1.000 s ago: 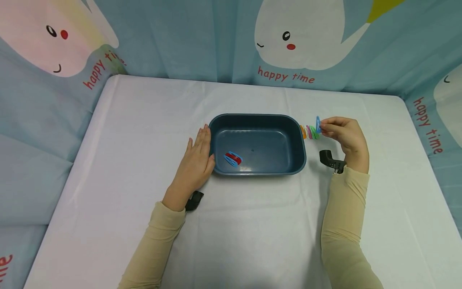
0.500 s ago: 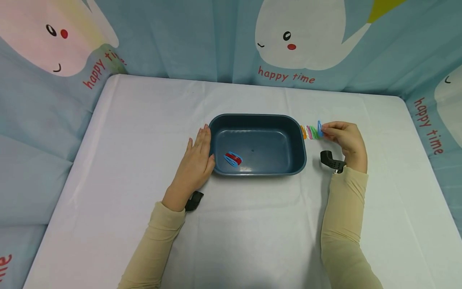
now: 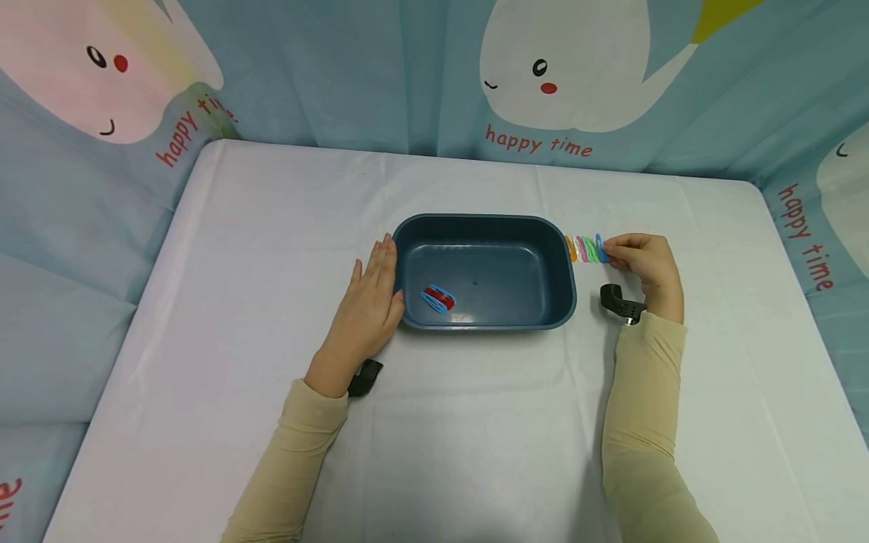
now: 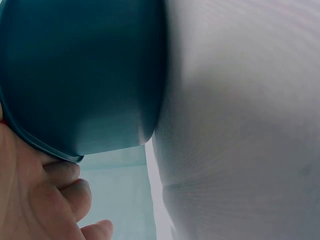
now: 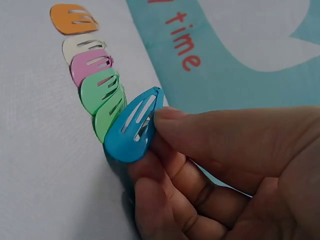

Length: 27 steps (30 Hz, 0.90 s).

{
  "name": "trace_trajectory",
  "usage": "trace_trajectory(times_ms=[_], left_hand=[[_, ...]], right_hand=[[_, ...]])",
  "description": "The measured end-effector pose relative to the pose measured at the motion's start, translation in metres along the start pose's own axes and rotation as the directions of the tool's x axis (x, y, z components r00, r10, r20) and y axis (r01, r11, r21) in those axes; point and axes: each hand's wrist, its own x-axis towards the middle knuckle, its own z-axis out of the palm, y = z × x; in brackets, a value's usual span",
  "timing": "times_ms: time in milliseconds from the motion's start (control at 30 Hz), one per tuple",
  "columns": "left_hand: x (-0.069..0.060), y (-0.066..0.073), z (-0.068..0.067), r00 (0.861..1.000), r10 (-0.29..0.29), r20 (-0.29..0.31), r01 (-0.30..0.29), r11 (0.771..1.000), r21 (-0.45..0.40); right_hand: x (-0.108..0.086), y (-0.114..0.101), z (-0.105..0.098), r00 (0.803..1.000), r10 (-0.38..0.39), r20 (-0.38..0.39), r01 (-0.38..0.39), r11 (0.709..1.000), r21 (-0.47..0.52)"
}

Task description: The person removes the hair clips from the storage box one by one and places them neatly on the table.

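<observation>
Between thumb and fingers, my right hand (image 3: 648, 264) pinches a blue hair clip (image 5: 131, 132) at the right end of a row of clips. Beside it in the right wrist view lie two green clips (image 5: 97, 92), a pink clip (image 5: 85, 69), a white clip (image 5: 75, 47) and an orange clip (image 5: 72, 20). My left hand (image 3: 366, 302) rests with straight fingers along the left wall of a dark blue plastic basin (image 3: 489, 302). Inside the basin, toward its left, lie blue and red hair clips (image 3: 437, 298), too bunched to tell apart.
A white cloth (image 3: 475, 437) covers the table. A blue curtain (image 3: 353, 75) with whale prints hangs behind the table and at its sides. The basin's right wall stands close to the orange end of the clip row.
My right hand has lowered the blue clip from above the row to its right end, beside the green clips. My left hand and the basin have stayed put.
</observation>
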Motion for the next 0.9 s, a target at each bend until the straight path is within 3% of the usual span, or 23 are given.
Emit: trace_trajectory(times_ms=[333, 600, 900], left_hand=[[0.0, 0.0, 0.0, 1.0, 0.001, 0.0, -0.001, 1.0, 0.007], [0.0, 0.0, 0.0, 1.0, 0.004, -0.002, -0.004, 1.0, 0.007], [0.0, 0.0, 0.0, 1.0, 0.002, 0.0, -0.002, 1.0, 0.009]], right_hand=[[0.004, -0.002, 0.008, 0.998, 0.01, -0.056, -0.02, 0.984, -0.178], [0.004, -0.004, 0.012, 0.996, 0.029, -0.081, -0.048, 0.969, -0.243], [0.005, -0.003, 0.011, 0.996, 0.037, -0.08, -0.056, 0.968, -0.244]])
